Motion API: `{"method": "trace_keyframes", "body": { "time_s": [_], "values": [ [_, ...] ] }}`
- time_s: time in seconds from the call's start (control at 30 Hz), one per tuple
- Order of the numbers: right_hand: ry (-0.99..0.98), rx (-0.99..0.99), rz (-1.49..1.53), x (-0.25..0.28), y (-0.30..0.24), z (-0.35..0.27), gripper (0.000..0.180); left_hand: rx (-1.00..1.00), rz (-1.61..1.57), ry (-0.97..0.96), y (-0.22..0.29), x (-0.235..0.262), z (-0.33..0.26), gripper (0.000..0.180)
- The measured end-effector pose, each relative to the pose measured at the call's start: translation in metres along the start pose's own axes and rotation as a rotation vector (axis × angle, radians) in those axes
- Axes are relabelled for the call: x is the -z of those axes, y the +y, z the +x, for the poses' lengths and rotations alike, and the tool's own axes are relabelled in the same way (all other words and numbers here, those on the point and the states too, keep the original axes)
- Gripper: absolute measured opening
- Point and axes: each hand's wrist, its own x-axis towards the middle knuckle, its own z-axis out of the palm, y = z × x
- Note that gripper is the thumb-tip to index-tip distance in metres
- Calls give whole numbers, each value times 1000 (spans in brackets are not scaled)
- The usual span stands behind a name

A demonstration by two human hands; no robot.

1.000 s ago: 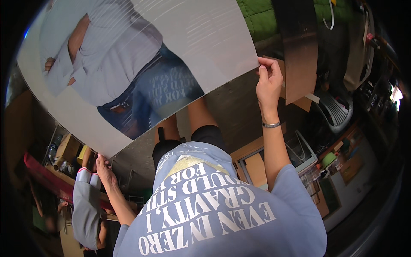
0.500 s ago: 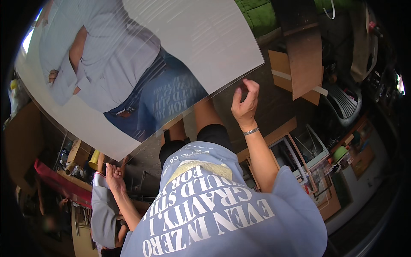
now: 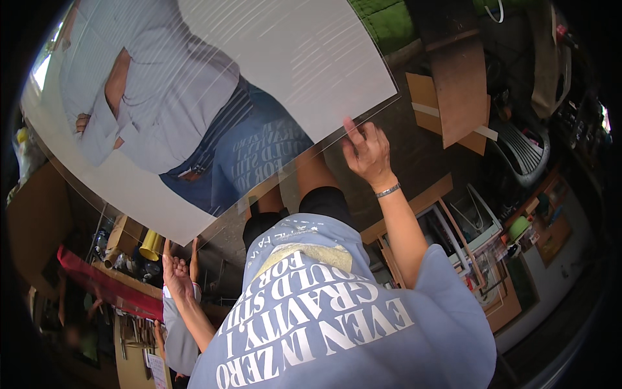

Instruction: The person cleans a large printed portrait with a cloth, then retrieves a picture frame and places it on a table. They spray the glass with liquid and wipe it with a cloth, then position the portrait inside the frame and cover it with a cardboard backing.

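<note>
A large photo print (image 3: 311, 71) showing a person's torso with folded arms spans the upper left, with a glossy clear sheet (image 3: 327, 143) over it that reaches slightly past its near edge. By this edge, right of my legs, my right hand (image 3: 372, 155) is open. Its index fingertip overlaps the clear margin, and the thumb is apart from the other fingers. My left hand (image 3: 180, 279) is below the print's near corner, palm turned up and fingers stretched out, holding nothing. I cannot tell whether either hand touches the sheet.
Just beyond my left hand is another person's grey sleeve (image 3: 180, 340). A yellow cylinder (image 3: 151, 245) and a red strip (image 3: 107, 285) lie to the left. On the right are brown boards (image 3: 459, 91), a grey slatted chair (image 3: 518, 152) and leaning frames (image 3: 447, 236). Green quilted fabric (image 3: 387, 29) lies behind.
My right hand has turned and moved slightly left, bringing its index finger to the sheet's edge. My left hand has lowered, and its curled fingers have straightened. The other person's sleeve has shifted right.
</note>
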Motion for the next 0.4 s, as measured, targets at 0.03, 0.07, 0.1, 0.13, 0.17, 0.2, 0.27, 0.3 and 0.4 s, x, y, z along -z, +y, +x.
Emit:
{"method": "trace_keyframes", "body": {
  "time_s": [0.03,0.07,0.1,0.13,0.17,0.2,0.27,0.3,0.4],
  "values": [
    [-16,-17,-18,3,2,3,71,0,-4,-3,1,0,-1,24],
    [-46,-41,-35,5,4,7,72,0,-9,-6,1,-1,-2,24],
    [-20,-59,-57,6,6,10,72,-2,-10,6,1,-1,-3,24],
    [-9,-86,-79,6,9,13,72,-4,-11,17,0,-2,-3,24],
    [3,-112,-102,8,12,16,73,-5,-12,28,0,-3,-3,24],
    [26,-128,-122,9,15,17,75,-9,-12,27,-1,-3,-2,24],
    [64,-166,-113,11,20,18,74,-16,-20,39,-1,-3,-1,24],
    [84,-185,-109,11,22,19,74,-17,-5,18,-1,-3,-1,24],
    [121,-190,-37,5,20,17,78,-16,11,5,-1,-2,-1,23]
  ]
}}
